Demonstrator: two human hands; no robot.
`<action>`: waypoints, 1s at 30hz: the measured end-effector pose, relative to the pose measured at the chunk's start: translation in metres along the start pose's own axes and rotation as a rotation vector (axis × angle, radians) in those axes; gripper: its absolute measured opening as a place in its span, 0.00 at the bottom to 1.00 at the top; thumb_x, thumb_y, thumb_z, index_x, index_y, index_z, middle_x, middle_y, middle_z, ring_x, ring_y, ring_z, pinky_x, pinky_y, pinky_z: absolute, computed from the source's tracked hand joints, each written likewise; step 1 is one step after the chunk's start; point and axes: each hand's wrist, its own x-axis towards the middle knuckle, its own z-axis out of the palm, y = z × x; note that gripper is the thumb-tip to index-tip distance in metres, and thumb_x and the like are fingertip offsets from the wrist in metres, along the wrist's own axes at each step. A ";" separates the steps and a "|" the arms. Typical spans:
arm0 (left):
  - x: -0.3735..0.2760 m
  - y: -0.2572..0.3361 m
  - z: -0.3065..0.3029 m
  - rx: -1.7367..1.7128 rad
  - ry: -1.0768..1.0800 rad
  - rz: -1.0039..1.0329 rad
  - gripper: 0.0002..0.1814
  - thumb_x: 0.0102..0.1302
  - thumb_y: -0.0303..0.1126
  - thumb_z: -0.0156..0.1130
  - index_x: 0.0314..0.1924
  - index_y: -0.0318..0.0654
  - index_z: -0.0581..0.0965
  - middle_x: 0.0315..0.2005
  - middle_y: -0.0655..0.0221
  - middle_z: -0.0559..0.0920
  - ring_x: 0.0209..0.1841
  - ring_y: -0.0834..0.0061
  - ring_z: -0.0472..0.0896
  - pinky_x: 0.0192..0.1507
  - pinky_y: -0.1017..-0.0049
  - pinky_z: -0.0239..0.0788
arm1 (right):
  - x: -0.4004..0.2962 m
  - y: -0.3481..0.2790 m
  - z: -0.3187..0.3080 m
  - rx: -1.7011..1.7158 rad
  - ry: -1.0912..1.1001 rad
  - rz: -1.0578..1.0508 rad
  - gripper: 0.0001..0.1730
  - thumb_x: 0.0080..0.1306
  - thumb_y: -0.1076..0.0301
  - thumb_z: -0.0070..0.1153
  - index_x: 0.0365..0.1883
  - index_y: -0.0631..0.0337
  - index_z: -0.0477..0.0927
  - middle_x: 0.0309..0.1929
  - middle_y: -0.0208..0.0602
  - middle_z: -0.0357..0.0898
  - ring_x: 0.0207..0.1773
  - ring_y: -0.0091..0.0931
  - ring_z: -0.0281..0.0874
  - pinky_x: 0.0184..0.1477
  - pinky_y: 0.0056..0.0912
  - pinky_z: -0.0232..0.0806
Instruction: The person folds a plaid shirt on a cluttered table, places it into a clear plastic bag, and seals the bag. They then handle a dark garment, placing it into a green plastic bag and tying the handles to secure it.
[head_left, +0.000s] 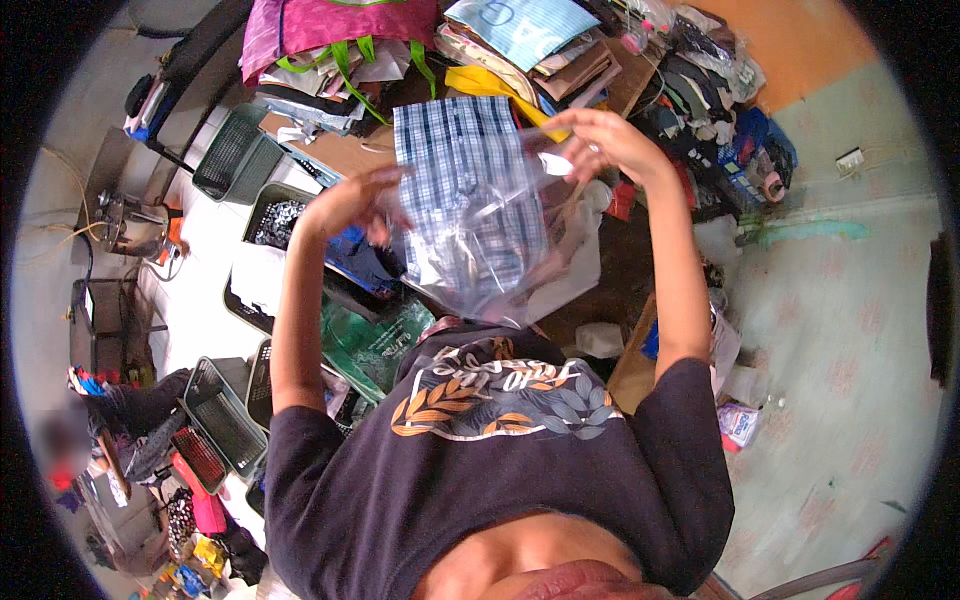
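Before me is a folded blue, black and white plaid cloth item (457, 139), its lower part seen through a clear plastic bag (495, 225). I cannot tell whether the cloth lies inside the bag or beneath it. At the left side of both is my left hand (352, 202), fingers bent and blurred, touching or very close to the plastic. My right hand (611, 142) is raised at the upper right of the bag, fingers curled near its edge. Blur hides whether either hand grips the film.
A pink bag with green handles (337, 30) and a stack of folded cloth (517, 37) stand ahead. Plastic baskets (225, 412) line the floor at left, with a green bag (375, 345) nearer. Another person (112, 435) is at far left. A wall (832, 300) bounds the right.
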 end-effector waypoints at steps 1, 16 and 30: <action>0.030 -0.013 -0.028 0.013 -0.050 0.236 0.23 0.65 0.37 0.42 0.58 0.36 0.62 0.35 0.55 0.80 0.22 0.76 0.78 0.22 0.77 0.71 | 0.027 0.007 -0.015 0.017 -0.019 -0.003 0.18 0.67 0.64 0.36 0.52 0.58 0.68 0.29 0.38 0.78 0.31 0.27 0.79 0.28 0.23 0.72; 0.099 0.056 -0.042 0.422 1.491 1.466 0.31 0.51 0.13 0.43 0.57 0.29 0.52 0.55 0.53 0.60 0.50 0.62 0.68 0.54 0.70 0.58 | 0.123 -0.006 0.009 0.026 0.860 -1.104 0.26 0.65 0.76 0.41 0.61 0.62 0.50 0.44 0.48 0.73 0.50 0.36 0.72 0.52 0.31 0.64; 0.304 -0.165 -0.152 0.262 1.062 0.179 0.31 0.65 0.52 0.36 0.48 0.26 0.69 0.41 0.35 0.72 0.48 0.42 0.69 0.51 0.60 0.60 | 0.261 0.185 -0.011 -0.136 0.826 -0.126 0.17 0.47 0.63 0.66 0.20 0.61 0.70 0.27 0.34 0.74 0.31 0.27 0.71 0.36 0.27 0.64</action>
